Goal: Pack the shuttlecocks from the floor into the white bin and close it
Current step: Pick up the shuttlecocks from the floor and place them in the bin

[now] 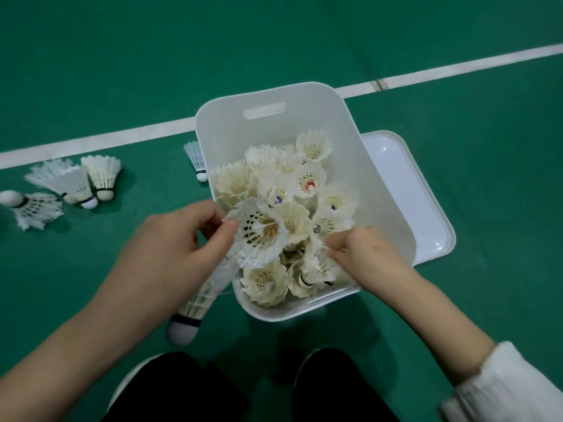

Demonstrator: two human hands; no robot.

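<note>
- White bin (231, 123) sits open on the green floor (304, 35), long axis running near-to-far, tilted a bit to the right; handle slot in the far wall.
- Bin is roughly half full of shuttlecocks (307, 181), most lying skirt-up, corks down or hidden.
- Lid (405, 184) lies flat on the floor at the bin's right side, partly under it, inner face up.
- Left hand (173, 248) at the bin's left rim, thumb and fingers pinched on the feather edge of one shuttlecock (259, 233), skirt opening facing the camera.
- A stacked shuttlecock column (195, 303) shows below the left hand, cork toward the viewer, axis slanting up-right toward the bin; whether the hand grips it I can't tell.
- Right hand (365, 248) is inside the bin near the right wall, fingers curled into the feathers of the pile; exact hold is hidden.
- Loose on the floor left of the bin: one shuttlecock (196, 161) just beside the wall, cork toward the viewer; a cluster of three (73, 184) further left, two cork-near, one with its cork pointing left.
- White court line (457, 68) runs diagonally behind the bin.
- Black trousers (189, 391) and white shoes at the bottom edge; white sleeve (502, 388) on the right arm.
</note>
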